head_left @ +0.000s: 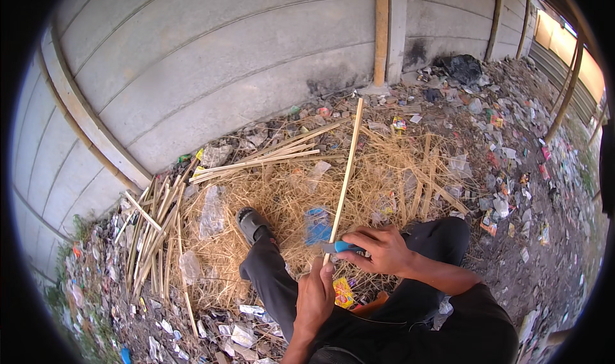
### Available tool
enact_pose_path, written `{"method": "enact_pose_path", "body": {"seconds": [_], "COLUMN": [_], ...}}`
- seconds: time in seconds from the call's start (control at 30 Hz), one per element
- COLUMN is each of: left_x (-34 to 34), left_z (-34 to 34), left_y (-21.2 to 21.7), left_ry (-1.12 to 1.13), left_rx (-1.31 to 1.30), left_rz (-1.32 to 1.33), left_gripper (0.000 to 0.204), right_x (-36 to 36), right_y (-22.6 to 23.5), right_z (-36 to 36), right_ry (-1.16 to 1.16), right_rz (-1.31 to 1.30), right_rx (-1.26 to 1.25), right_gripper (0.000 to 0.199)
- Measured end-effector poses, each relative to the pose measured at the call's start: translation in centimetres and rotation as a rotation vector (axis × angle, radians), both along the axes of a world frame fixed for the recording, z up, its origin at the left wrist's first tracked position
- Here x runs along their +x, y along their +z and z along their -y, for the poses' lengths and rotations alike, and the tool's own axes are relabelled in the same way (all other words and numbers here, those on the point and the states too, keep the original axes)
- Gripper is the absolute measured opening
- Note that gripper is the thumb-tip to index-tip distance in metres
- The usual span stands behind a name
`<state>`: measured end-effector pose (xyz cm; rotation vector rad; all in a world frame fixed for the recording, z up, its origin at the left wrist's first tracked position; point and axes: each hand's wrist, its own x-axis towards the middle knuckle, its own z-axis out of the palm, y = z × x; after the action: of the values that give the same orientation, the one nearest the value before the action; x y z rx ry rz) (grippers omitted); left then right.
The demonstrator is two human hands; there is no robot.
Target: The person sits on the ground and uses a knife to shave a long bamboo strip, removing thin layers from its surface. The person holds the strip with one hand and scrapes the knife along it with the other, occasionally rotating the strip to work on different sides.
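Note:
My left hand (314, 301) is closed round the lower end of a long, pale bamboo strip (348, 168). From there the strip slants up and away, toward the wall. In my right hand (382, 252) is a knife (346, 246) with a blue handle, gripped in bent fingers. Its short blade lies against the strip just above my left thumb. Curled straw-coloured shavings (282, 200) cover the ground in front of me. One grey clog (254, 225) shows on my foot among them.
Bamboo strips lie in a heap (154, 236) at the left, and a second bundle (269, 156) lies nearer the wall. A grey concrete wall (243, 50) runs along the far side. Litter (512, 178) covers the right ground. A bamboo post (381, 37) stands against the wall.

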<state>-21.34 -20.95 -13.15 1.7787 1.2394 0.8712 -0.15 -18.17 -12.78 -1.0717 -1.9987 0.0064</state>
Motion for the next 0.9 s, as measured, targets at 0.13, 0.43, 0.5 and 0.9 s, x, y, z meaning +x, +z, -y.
{"method": "enact_pose_path", "body": {"seconds": [0.13, 0.43, 0.5, 0.9], "left_x": [0.1, -0.4, -0.7, -4.4], "left_z": [0.2, 0.2, 0.6, 4.2], "left_y": [0.2, -0.2, -0.6, -2.5], "left_ry": [0.020, 0.028, 0.022, -0.008], "left_rx": [-0.006, -0.014, -0.030, -0.111], "left_rz": [0.001, -0.082, -0.100, -0.145], "left_gripper": [0.031, 0.032, 0.031, 0.032], "right_x": [0.3, 1.5, 2.6, 20.2], "right_y": [0.4, 1.5, 2.1, 3.7], "right_z": [-0.6, -1.2, -2.4, -11.8], "right_ry": [-0.026, -0.077, -0.150, -0.616], "right_rz": [0.001, 0.075, -0.005, -0.167], "right_rx": [0.019, 0.043, 0.045, -0.155], "right_gripper": [0.032, 0.031, 0.029, 0.041]}}
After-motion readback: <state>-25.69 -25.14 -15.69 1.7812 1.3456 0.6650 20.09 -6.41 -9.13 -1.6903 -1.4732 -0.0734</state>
